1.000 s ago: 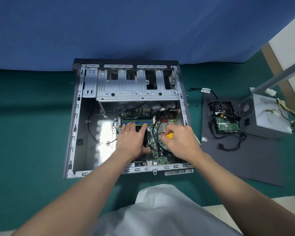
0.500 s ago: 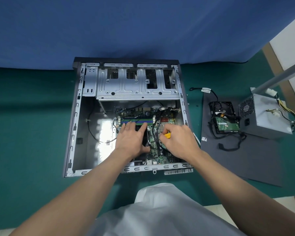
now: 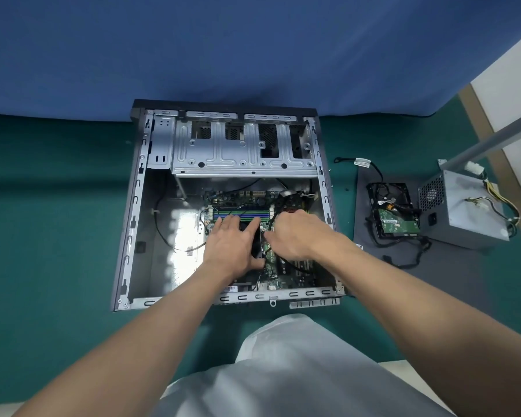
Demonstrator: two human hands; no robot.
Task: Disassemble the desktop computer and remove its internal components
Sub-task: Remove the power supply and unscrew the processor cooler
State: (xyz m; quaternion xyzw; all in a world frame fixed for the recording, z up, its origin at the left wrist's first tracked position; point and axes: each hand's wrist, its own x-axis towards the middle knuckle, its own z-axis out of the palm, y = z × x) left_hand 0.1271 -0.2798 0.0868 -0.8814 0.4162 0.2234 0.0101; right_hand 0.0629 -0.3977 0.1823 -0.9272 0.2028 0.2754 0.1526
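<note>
Green motherboard [image 3: 271, 267]: left hand [image 3: 232, 245] flat, fingers straight, likely steadying black cooler [image 3: 255, 243]; right hand [image 3: 295, 236] curled beside it, grip unclear.

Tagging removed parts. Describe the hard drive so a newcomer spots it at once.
Start at the open computer case and look right to the dark grey panel beside it. The hard drive lies on that panel, nearer the case. It is flat and black with a green circuit board facing up among black cables, unlike the grey power supply box to its right.
</note>
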